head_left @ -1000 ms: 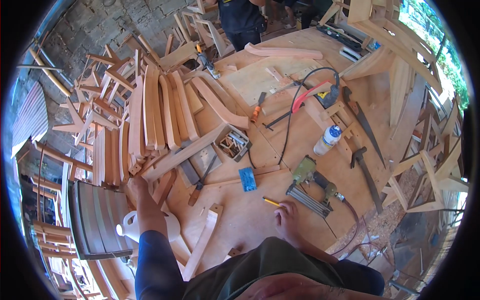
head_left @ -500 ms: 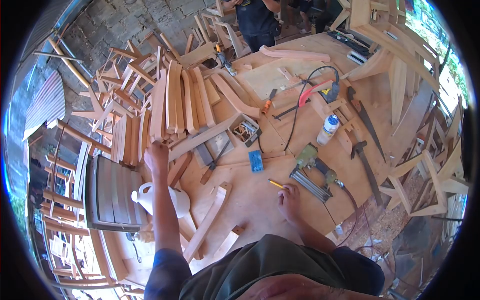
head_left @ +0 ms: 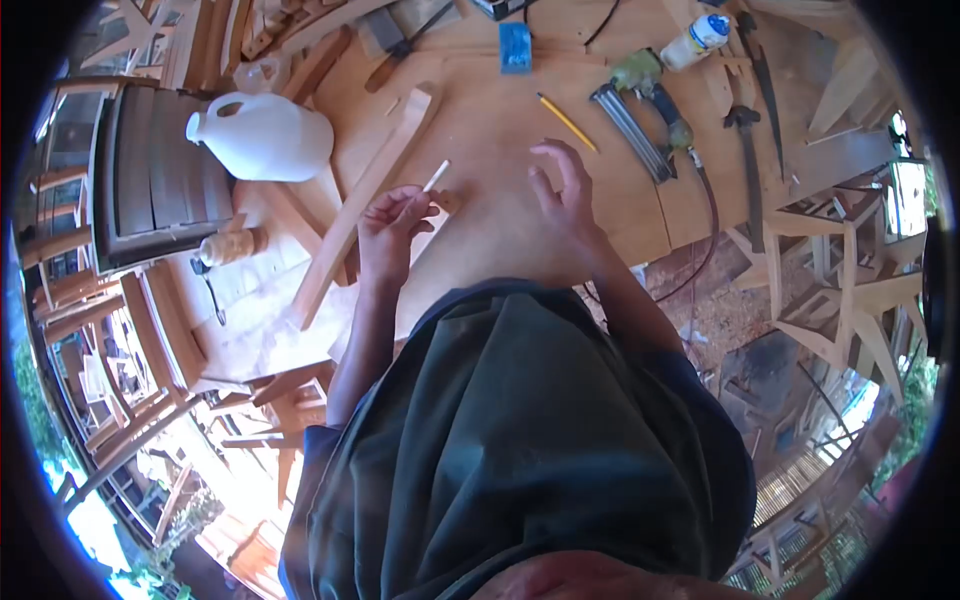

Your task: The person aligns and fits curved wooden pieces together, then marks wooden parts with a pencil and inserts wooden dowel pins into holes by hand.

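A short, pale wooden dowel (head_left: pixel 437 176) is pinched between the thumb and fingers of my left hand (head_left: pixel 390 228), its free end pointing up and right. Under that hand lies a small wooden piece (head_left: pixel 446 204), partly covered. Just left runs a long curved wooden part (head_left: pixel 365 210). My right hand (head_left: pixel 566 192) hovers over the plywood tabletop (head_left: pixel 490 235), empty, thumb and fingers apart. Beyond it rests a yellow pencil (head_left: pixel 567 122), not touched by the hand.
A white jug (head_left: pixel 265 138) stands at left beside a stack of dark-edged boards (head_left: pixel 150 170). To the right lie a green nail gun (head_left: pixel 640 105) with its hose, a glue bottle (head_left: pixel 697 43) and a hammer (head_left: pixel 745 170). A blue block (head_left: pixel 516 48) sits at the back.
My view has tilted down. My left hand has come back from the stacked wood parts and now holds a dowel. My right hand has lifted away from the pencil and opened.
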`<action>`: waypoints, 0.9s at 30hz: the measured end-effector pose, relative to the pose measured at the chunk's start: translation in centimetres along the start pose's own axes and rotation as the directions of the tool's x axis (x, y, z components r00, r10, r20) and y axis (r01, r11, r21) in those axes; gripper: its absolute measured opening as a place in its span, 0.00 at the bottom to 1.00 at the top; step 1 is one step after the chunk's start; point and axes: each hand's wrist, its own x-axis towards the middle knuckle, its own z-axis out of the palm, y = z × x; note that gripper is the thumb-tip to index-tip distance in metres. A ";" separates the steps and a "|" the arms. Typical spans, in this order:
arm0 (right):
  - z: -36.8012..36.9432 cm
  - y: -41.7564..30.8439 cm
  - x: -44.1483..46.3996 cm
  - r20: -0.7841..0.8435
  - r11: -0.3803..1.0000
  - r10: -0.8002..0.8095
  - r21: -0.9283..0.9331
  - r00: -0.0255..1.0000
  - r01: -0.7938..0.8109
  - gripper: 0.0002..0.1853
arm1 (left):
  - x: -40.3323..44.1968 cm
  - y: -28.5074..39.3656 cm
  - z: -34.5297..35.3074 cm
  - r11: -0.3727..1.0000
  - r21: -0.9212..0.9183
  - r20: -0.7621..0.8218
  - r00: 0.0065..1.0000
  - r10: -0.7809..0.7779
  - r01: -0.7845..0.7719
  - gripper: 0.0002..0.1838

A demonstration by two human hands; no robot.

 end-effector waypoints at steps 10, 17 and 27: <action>4.8 -3.7 -4.2 0.489 0.693 0.276 0.495 0.827 -0.524 0.14 | -2.5 -6.5 -0.9 0.994 0.086 0.140 0.988 -0.072 0.061 0.11; 7.5 1.2 -2.1 0.263 0.759 0.330 0.497 0.906 -0.421 0.13 | -0.1 -6.9 -3.9 0.356 0.861 0.197 0.884 0.425 -0.363 0.30; 11.5 5.8 -2.2 0.338 0.726 0.401 0.449 0.851 -0.521 0.11 | 1.5 -10.3 -6.8 0.150 0.926 0.273 0.889 0.367 -0.346 0.31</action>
